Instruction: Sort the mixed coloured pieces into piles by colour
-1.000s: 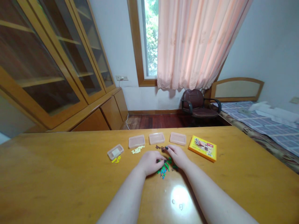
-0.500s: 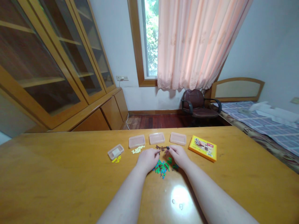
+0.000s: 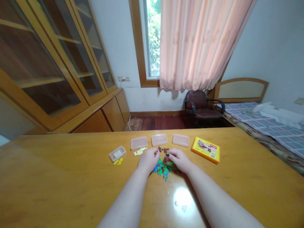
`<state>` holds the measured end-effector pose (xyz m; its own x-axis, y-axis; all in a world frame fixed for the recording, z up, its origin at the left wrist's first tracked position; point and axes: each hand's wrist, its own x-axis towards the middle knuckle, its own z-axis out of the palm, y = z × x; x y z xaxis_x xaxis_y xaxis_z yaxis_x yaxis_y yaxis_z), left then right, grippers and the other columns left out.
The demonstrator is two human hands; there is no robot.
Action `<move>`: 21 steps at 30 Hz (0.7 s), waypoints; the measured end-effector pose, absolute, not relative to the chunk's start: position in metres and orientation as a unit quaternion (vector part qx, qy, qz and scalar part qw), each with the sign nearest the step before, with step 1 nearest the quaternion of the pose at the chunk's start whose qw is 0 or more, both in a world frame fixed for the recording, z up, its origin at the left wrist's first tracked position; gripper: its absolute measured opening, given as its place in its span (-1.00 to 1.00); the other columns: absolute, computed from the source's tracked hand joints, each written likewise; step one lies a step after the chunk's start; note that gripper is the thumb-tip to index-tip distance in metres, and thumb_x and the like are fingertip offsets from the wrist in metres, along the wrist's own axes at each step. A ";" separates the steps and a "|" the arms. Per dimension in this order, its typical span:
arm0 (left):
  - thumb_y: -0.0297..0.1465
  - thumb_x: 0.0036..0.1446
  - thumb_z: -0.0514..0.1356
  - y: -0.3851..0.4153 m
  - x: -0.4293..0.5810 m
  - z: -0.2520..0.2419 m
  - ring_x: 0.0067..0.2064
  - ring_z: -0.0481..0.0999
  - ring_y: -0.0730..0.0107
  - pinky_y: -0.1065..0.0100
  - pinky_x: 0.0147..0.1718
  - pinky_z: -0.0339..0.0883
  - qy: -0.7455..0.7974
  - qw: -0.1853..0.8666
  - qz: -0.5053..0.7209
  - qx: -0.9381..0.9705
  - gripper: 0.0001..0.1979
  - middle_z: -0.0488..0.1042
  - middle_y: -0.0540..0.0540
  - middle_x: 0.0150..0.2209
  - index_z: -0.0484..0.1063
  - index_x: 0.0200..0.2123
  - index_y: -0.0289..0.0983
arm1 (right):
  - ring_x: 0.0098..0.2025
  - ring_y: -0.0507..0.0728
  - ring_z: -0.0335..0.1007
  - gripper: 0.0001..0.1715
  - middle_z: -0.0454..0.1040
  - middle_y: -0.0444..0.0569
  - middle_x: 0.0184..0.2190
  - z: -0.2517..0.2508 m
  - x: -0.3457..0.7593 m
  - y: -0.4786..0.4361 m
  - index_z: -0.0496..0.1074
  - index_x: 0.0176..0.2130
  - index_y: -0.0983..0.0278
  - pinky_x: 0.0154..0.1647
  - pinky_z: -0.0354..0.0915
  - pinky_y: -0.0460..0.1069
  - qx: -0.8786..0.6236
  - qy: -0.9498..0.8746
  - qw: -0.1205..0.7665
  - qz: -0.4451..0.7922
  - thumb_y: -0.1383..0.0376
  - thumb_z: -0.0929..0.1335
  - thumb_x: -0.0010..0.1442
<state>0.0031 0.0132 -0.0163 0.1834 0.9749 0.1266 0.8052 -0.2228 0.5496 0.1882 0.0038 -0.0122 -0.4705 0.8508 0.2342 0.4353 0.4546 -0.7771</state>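
left hand (image 3: 149, 160) and right hand (image 3: 180, 161) flank a green-and-blue pile (image 3: 162, 169) on the desk (image 3: 90, 180)
the fingers bend inward; whether they grip anything, i cannot tell. brown pieces (image 3: 166, 150) lie just beyond, apart from the pile, a gap that seems to keep colours from mixing.

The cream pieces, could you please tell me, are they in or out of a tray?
Out: the cream pieces lie loose on the tabletop, on the near side of a translucent tray.
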 end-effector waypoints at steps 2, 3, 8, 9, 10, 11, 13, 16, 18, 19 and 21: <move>-0.27 0.17 -0.06 0.016 0.000 -0.017 -0.29 0.48 0.30 0.37 -0.33 0.23 0.613 0.211 0.289 0.705 -0.65 0.55 -0.10 -0.36 0.49 -0.36 -0.24 | -0.30 0.10 0.35 -0.58 0.49 -0.04 -0.42 -0.011 0.187 0.002 0.50 -0.40 0.28 -0.20 0.21 -0.03 -0.389 -0.803 0.312 0.326 0.19 0.17 0.26; -0.27 0.18 -0.08 0.018 -0.002 -0.018 -0.28 0.48 0.30 0.37 -0.33 0.23 0.618 0.226 0.323 0.680 -0.64 0.55 -0.10 -0.36 0.49 -0.36 -0.24 | -0.29 0.11 0.34 -0.59 0.49 -0.03 -0.40 -0.010 0.186 0.001 0.50 -0.37 0.28 -0.20 0.20 -0.03 -0.381 -0.810 0.309 0.321 0.18 0.17 0.26; -0.26 0.15 -0.11 0.022 -0.009 -0.021 -0.31 0.48 0.29 0.35 -0.34 0.26 0.620 0.265 0.409 0.614 -0.63 0.52 -0.06 -0.41 0.43 -0.45 -0.25 | -0.24 0.13 0.30 -0.70 0.47 -0.03 -0.36 -0.009 0.180 -0.002 0.47 -0.24 0.25 -0.14 0.17 0.02 -0.381 -0.840 0.278 0.268 0.20 0.21 0.23; -0.25 0.14 -0.11 0.022 -0.009 -0.021 -0.33 0.48 0.29 0.35 -0.35 0.26 0.620 0.266 0.412 0.612 -0.63 0.51 -0.05 -0.43 0.42 -0.47 -0.25 | -0.24 0.13 0.29 -0.72 0.47 -0.03 -0.36 -0.007 0.179 -0.002 0.47 -0.24 0.24 -0.13 0.16 0.03 -0.386 -0.843 0.268 0.262 0.21 0.21 0.23; -0.25 0.13 -0.11 0.022 -0.009 -0.021 -0.34 0.47 0.29 0.34 -0.35 0.26 0.619 0.267 0.414 0.611 -0.63 0.50 -0.05 -0.44 0.41 -0.48 -0.25 | -0.23 0.13 0.29 -0.73 0.47 -0.03 -0.35 -0.006 0.178 -0.003 0.46 -0.23 0.24 -0.12 0.15 0.03 -0.393 -0.843 0.261 0.258 0.24 0.21 0.22; -0.25 0.13 -0.11 0.022 -0.008 -0.021 -0.34 0.47 0.30 0.35 -0.35 0.26 0.617 0.269 0.415 0.612 -0.63 0.49 -0.04 -0.45 0.41 -0.48 -0.25 | -0.22 0.13 0.28 -0.74 0.47 -0.04 -0.33 -0.004 0.177 -0.004 0.46 -0.21 0.24 -0.11 0.15 0.04 -0.397 -0.844 0.256 0.255 0.27 0.22 0.21; -0.24 0.12 -0.11 0.023 -0.008 -0.022 -0.35 0.46 0.30 0.35 -0.35 0.26 0.613 0.272 0.418 0.612 -0.63 0.48 -0.04 -0.46 0.41 -0.48 -0.25 | -0.17 0.14 0.27 -0.73 0.47 -0.04 -0.28 -0.002 0.175 -0.008 0.44 -0.17 0.22 -0.07 0.13 0.05 -0.394 -0.848 0.251 0.251 0.35 0.23 0.17; -0.24 0.12 -0.12 0.025 -0.008 -0.024 -0.34 0.45 0.31 0.35 -0.34 0.26 0.612 0.271 0.427 0.608 -0.63 0.48 -0.04 -0.47 0.40 -0.49 -0.24 | -0.01 0.16 0.20 -0.62 0.43 -0.02 -0.14 0.000 0.169 -0.014 0.40 -0.10 0.21 0.04 0.07 0.08 -0.360 -0.870 0.226 0.249 0.42 0.25 0.06; -0.23 0.12 -0.12 0.026 -0.008 -0.026 -0.34 0.45 0.30 0.35 -0.34 0.26 0.612 0.270 0.433 0.604 -0.63 0.48 -0.04 -0.46 0.39 -0.50 -0.24 | 0.08 0.19 0.12 -0.58 0.38 0.01 -0.05 0.000 0.165 -0.017 0.37 -0.07 0.21 0.10 0.01 0.10 -0.351 -0.881 0.208 0.241 0.41 0.28 0.03; -0.23 0.12 -0.12 0.026 -0.008 -0.026 -0.34 0.45 0.30 0.35 -0.34 0.26 0.611 0.271 0.433 0.605 -0.63 0.48 -0.04 -0.46 0.39 -0.49 -0.24 | 0.09 0.20 0.11 -0.58 0.36 0.03 -0.04 0.000 0.164 -0.018 0.36 -0.06 0.22 0.11 0.00 0.11 -0.354 -0.883 0.202 0.234 0.39 0.28 0.03; -0.23 0.12 -0.12 0.026 -0.008 -0.027 -0.33 0.45 0.31 0.37 -0.35 0.27 0.607 0.273 0.432 0.609 -0.63 0.48 -0.04 -0.44 0.39 -0.48 -0.24 | 0.05 0.19 0.15 -0.63 0.38 0.04 -0.07 0.000 0.164 -0.018 0.37 -0.08 0.23 0.10 0.02 0.11 -0.368 -0.881 0.200 0.220 0.36 0.28 0.06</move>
<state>-0.0080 0.0260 -0.0268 -0.1099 0.9744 0.1960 0.5029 -0.1156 0.8566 0.1636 -0.0183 0.0002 -0.6500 0.7357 0.1905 0.5603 0.6333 -0.5338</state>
